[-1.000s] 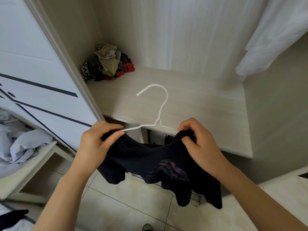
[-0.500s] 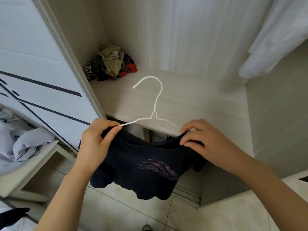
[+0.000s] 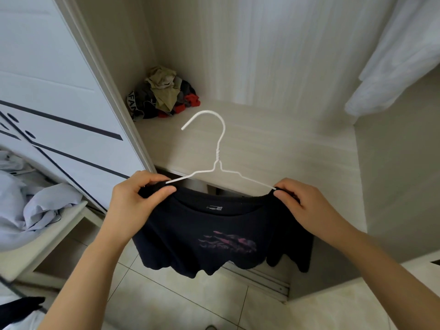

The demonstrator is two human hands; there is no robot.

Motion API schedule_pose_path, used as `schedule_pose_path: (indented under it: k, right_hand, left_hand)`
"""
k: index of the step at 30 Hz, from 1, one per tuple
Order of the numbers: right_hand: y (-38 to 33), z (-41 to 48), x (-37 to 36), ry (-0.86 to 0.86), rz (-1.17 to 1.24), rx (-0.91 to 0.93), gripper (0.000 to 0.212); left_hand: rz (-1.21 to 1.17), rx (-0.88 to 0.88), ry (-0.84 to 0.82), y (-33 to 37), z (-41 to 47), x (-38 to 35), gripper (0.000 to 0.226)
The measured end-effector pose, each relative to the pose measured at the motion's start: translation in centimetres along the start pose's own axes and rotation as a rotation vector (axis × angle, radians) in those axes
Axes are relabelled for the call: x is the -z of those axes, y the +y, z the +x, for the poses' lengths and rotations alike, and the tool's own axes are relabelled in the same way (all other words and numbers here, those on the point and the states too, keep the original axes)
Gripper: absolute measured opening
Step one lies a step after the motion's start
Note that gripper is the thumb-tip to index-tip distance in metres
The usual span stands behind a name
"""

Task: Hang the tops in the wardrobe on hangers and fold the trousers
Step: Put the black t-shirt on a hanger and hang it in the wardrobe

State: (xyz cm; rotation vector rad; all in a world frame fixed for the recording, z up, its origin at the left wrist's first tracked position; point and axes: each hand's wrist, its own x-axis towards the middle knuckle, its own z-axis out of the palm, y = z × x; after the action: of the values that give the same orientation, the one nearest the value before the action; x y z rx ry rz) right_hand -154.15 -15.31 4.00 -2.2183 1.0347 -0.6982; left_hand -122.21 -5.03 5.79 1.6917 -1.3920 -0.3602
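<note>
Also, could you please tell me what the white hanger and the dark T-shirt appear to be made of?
The white hanger looks like thin wire, probably metal with a white coating: its neck is twisted into a coil. The dark T-shirt looks like soft matte knit, perhaps cotton: it drapes limply and bears a faded print.

Hanger (image 3: 217,154): one, white wire. Top (image 3: 202,225): one, dark, hung below the hanger. Hands: two, the left hand (image 3: 133,201) and the right hand (image 3: 307,206), one at each end of the hanger. Shelf (image 3: 285,148): one, behind the hanger. Heap (image 3: 164,94) of crumpled clothes: one, behind and left of the hanger; its pieces cannot be counted. White garment (image 3: 400,63): one, above and right of the hanger. Pale cloth pile (image 3: 35,203): one, left of the hanger.
</note>
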Motion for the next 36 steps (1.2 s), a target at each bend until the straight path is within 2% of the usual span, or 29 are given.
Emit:
schedule_pose_path:
  k: [7,12,17,22,27,31,36]
  right_hand:
    - [0.3,0.2,0.8,0.045,0.012,-0.035,0.016]
    - [-0.5,1.2,2.3,-0.085,-0.111,0.02,0.026]
    - [-1.8,2.0,5.0,-0.175,0.072,-0.021,0.027]
    - [-4.4,4.0,8.8,-0.138,0.215,0.029,0.022]
    - [-7.7,6.7,12.5,-0.168,0.184,0.066,0.024]
    - [-10.1,8.1,15.3,-0.271,0.308,-0.009,0.018]
    - [-12.5,10.4,16.4,-0.23,0.57,0.053,0.018]
  left_hand:
    - [0.007,-0.024,0.027,-0.3,1.4,0.3,0.016]
    - [-0.05,-0.044,0.023,1.1,3.1,-0.5,0.015]
    - [-0.081,-0.137,0.023,3.2,5.4,-0.4,0.009]
    - [-0.091,-0.271,0.051,6.2,9.3,0.1,0.009]
    - [-0.088,-0.363,0.095,8.9,14.7,0.4,0.01]
    - [-0.066,-0.412,0.105,11.3,19.0,0.4,0.009]
    - [-0.004,-0.406,0.078,15.5,23.5,-0.1,0.026]
